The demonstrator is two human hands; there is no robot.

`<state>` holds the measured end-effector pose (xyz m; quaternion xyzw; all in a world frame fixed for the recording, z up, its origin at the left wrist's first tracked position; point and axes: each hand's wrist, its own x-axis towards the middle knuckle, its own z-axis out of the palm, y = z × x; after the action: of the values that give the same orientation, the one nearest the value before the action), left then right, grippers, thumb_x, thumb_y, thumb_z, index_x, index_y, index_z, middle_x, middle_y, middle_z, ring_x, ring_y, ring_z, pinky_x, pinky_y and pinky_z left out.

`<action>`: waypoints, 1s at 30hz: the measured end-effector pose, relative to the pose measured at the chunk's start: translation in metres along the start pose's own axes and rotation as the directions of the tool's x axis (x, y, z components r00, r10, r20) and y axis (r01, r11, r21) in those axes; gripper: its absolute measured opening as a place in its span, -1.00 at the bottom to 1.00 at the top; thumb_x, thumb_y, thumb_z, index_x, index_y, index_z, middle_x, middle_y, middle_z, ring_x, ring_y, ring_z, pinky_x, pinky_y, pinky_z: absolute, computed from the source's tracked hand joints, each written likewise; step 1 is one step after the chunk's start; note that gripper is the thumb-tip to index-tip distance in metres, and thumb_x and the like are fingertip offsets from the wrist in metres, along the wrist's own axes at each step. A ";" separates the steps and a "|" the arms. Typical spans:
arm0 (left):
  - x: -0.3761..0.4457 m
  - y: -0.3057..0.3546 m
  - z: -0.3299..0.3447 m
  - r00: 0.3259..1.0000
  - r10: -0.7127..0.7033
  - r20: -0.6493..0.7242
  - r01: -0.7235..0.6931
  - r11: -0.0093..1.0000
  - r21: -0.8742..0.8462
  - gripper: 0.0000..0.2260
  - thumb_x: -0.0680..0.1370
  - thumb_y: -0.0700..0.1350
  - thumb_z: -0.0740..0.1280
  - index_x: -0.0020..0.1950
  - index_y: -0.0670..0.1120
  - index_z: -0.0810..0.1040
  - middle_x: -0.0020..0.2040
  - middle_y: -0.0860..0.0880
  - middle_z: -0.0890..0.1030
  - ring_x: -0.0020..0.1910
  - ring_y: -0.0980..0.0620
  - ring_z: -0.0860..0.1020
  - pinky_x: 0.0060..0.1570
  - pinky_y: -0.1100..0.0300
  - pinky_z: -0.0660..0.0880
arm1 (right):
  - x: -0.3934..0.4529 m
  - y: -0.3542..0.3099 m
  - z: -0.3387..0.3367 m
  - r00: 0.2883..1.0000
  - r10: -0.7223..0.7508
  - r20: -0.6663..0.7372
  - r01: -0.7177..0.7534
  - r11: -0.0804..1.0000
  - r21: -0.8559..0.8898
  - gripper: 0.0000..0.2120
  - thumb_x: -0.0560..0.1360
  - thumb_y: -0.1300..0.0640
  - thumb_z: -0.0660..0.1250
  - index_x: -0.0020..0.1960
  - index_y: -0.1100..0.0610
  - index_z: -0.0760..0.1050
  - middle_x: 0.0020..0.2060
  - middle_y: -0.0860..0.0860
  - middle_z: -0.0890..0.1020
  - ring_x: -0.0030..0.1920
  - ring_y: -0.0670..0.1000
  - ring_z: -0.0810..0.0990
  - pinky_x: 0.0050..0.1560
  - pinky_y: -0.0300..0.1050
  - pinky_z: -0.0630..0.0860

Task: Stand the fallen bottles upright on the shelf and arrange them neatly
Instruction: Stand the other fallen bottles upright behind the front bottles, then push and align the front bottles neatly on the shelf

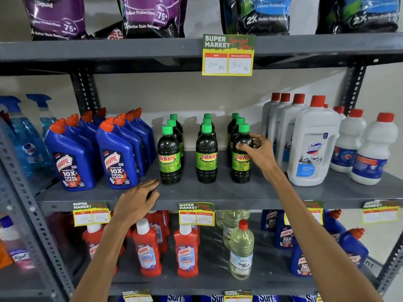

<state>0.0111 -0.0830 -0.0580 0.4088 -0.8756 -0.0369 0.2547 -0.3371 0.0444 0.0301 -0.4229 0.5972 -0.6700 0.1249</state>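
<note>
Dark green-capped Sunny bottles stand upright on the grey middle shelf [218,192] in three rows running front to back. The front bottles are the left one [169,158], the middle one [206,155] and the right one [241,168]. My right hand [259,151] wraps around the shoulder of the right front bottle, thumb on its front and fingers behind. My left hand [139,201] lies flat on the shelf's front edge with fingers together, fingertips just short of the left front bottle's base. No bottle on this shelf lies on its side.
Blue Harpic bottles [117,158] crowd the shelf left of the green ones; white red-capped Domex jugs [311,144] stand to the right. Red Harpic bottles [146,247] and a clear bottle [241,251] fill the shelf below. A price card [227,55] hangs from the upper shelf.
</note>
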 end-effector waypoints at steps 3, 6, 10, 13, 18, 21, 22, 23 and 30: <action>-0.001 0.000 0.000 1.000 0.001 -0.008 -0.001 1.000 0.000 -0.60 0.62 0.08 0.13 0.46 0.10 0.36 0.46 0.11 0.38 0.41 0.04 0.39 0.29 -0.01 0.40 | -0.002 0.001 0.000 1.000 -0.007 0.002 0.007 1.000 0.001 -0.45 0.33 0.14 0.57 0.26 0.12 0.46 -0.03 -0.12 0.60 0.01 -0.12 0.59 -0.06 -0.26 0.49; -0.001 0.002 -0.001 1.000 -0.010 -0.009 0.010 1.000 0.010 -0.61 0.62 0.07 0.14 0.46 0.11 0.36 0.46 0.12 0.38 0.42 0.07 0.37 0.31 0.02 0.38 | -0.005 0.002 -0.002 1.000 0.007 0.029 -0.007 1.000 0.021 -0.40 0.33 0.09 0.58 0.31 0.08 0.43 0.05 -0.04 0.62 0.07 -0.07 0.61 0.12 -0.09 0.56; -0.006 0.009 -0.003 0.995 -0.065 -0.069 0.061 0.996 -0.064 -0.65 0.61 0.03 0.19 0.40 0.13 0.44 0.32 0.09 0.55 0.24 0.07 0.54 0.16 0.06 0.48 | -0.029 0.012 -0.011 0.995 0.062 0.079 -0.061 0.998 -0.020 -0.17 0.33 -0.08 0.56 0.46 0.06 0.23 0.29 0.03 0.53 0.28 0.01 0.53 0.26 -0.05 0.48; -0.029 0.031 0.002 0.959 -0.159 -0.235 0.068 0.932 -0.356 -0.69 0.59 -0.09 0.26 0.32 0.12 0.52 -0.34 0.01 0.59 -0.49 0.16 0.46 -0.45 0.30 0.40 | -0.060 0.032 -0.022 0.994 0.090 0.064 -0.075 0.975 -0.208 -0.05 0.32 -0.09 0.56 0.52 0.15 0.13 0.42 0.12 0.39 0.38 0.10 0.43 0.36 0.06 0.42; -0.049 0.108 0.024 0.930 -0.170 -0.325 -0.073 0.783 -0.618 -0.66 0.56 -0.09 0.34 0.34 0.08 0.50 -0.30 0.08 0.53 -0.59 0.19 0.35 -0.61 0.25 0.32 | -0.066 0.040 -0.016 0.994 0.111 0.012 -0.096 0.900 -0.425 0.02 0.29 0.00 0.61 0.52 0.26 0.08 0.45 0.22 0.33 0.43 0.17 0.36 0.38 0.02 0.37; -0.008 0.152 0.030 0.958 -0.260 -0.125 0.063 0.612 -0.788 -0.39 0.48 -0.10 0.46 0.48 -0.10 0.33 0.32 0.00 0.53 0.22 0.10 0.54 0.21 0.14 0.48 | -0.056 0.030 0.001 0.984 0.168 0.053 -0.123 0.870 -0.477 -0.03 0.27 0.04 0.62 0.44 0.35 0.15 0.38 0.25 0.40 0.42 0.21 0.36 0.32 -0.03 0.35; 0.010 0.162 0.033 0.949 -0.315 -0.032 0.157 0.557 -0.816 -0.25 0.42 -0.11 0.51 0.52 -0.17 0.22 0.44 -0.08 0.41 0.39 0.01 0.41 0.36 0.08 0.36 | -0.053 0.030 0.005 0.983 0.175 0.057 -0.127 0.871 -0.475 -0.10 0.26 0.05 0.63 0.39 0.34 0.20 0.34 0.24 0.45 0.38 0.21 0.41 0.27 -0.06 0.38; 0.028 0.169 0.036 0.930 -0.368 0.028 0.234 0.531 -0.814 -0.10 0.36 -0.11 0.56 0.54 -0.22 0.11 0.49 -0.15 0.32 0.46 -0.07 0.30 0.42 0.04 0.28 | -0.051 0.031 0.009 0.982 0.181 0.059 -0.132 0.871 -0.473 -0.16 0.26 0.07 0.63 0.35 0.32 0.25 0.30 0.22 0.50 0.34 0.20 0.46 0.22 -0.10 0.40; 0.068 0.180 0.047 0.860 -0.509 -0.014 0.299 0.526 -0.796 -0.37 0.22 -0.26 0.62 0.12 -0.16 0.31 -0.01 -0.10 0.51 0.04 -0.14 0.56 -0.03 0.12 0.46 | -0.042 0.040 0.008 0.993 0.112 0.030 -0.081 0.857 -0.510 -0.31 0.18 -0.01 0.64 0.22 0.20 0.51 0.11 0.12 0.67 0.18 0.15 0.60 0.09 -0.17 0.45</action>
<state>-0.1728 -0.0202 -0.0214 0.4540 -0.6145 -0.4148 0.4941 -0.3192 0.0569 -0.0241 -0.4296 0.7690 -0.4696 0.0601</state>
